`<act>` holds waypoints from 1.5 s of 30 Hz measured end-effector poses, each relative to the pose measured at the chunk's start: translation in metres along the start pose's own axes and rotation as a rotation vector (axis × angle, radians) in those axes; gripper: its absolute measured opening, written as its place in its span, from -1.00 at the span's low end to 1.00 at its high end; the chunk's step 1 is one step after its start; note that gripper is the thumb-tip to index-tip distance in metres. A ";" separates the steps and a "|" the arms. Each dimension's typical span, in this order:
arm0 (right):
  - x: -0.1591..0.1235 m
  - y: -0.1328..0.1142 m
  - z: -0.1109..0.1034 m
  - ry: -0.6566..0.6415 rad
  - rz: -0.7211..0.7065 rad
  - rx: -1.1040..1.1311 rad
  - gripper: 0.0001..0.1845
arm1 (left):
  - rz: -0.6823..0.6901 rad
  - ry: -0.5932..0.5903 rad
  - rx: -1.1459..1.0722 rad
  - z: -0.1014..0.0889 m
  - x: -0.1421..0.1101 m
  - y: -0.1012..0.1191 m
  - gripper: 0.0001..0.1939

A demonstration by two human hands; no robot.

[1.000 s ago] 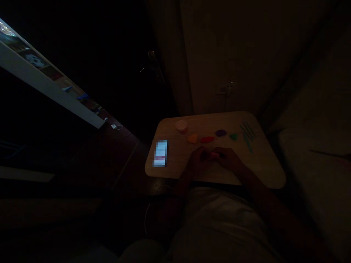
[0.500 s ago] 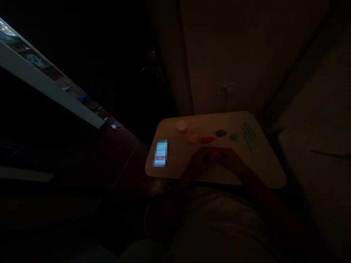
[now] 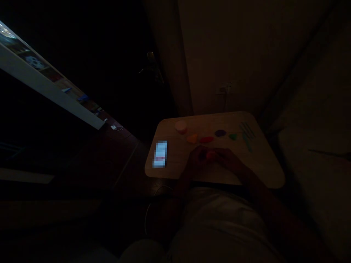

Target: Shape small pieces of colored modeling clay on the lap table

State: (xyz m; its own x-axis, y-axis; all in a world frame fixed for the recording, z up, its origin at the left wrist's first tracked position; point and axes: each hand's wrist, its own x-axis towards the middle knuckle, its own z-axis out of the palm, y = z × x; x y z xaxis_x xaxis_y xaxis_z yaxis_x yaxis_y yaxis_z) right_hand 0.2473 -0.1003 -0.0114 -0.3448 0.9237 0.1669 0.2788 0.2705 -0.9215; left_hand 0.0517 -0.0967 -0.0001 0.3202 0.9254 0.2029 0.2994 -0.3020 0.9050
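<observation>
Red lump (image 3: 211, 156), apparently being shaped
Left hand (image 3: 196, 159) and right hand (image 3: 226, 157) grip it near frame centre; next move likely needs gentle pressure.

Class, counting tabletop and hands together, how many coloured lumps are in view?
5: an orange lump, a red lump, a purple lump and a green lump on the tabletop, plus a reddish lump between the left hand and right hand. The hands may hide more.
</observation>
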 end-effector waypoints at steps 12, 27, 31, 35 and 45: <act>0.000 0.004 0.001 0.068 -0.003 -0.058 -0.45 | 0.080 -0.098 -0.018 0.003 0.000 -0.001 -0.55; -0.001 -0.005 0.001 0.015 0.002 -0.078 -0.57 | 0.030 -0.142 0.117 0.001 -0.001 0.005 -0.71; -0.001 -0.008 0.001 -0.013 -0.006 -0.046 -0.59 | 0.032 -0.139 0.085 0.001 0.000 0.002 -0.66; -0.001 -0.007 0.001 -0.009 -0.017 -0.038 -0.59 | 0.006 -0.135 0.069 0.001 0.000 0.003 -0.70; 0.000 0.004 0.002 -0.076 -0.040 -0.126 -0.57 | -0.021 -0.120 -0.025 -0.002 0.001 0.004 -0.64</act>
State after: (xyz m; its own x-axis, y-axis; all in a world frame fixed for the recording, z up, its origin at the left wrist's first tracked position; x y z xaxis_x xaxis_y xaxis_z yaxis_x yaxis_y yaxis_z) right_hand 0.2464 -0.1004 -0.0157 -0.4236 0.8896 0.1708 0.3721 0.3428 -0.8626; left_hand 0.0515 -0.0969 0.0047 0.4202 0.8967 0.1391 0.2851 -0.2759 0.9179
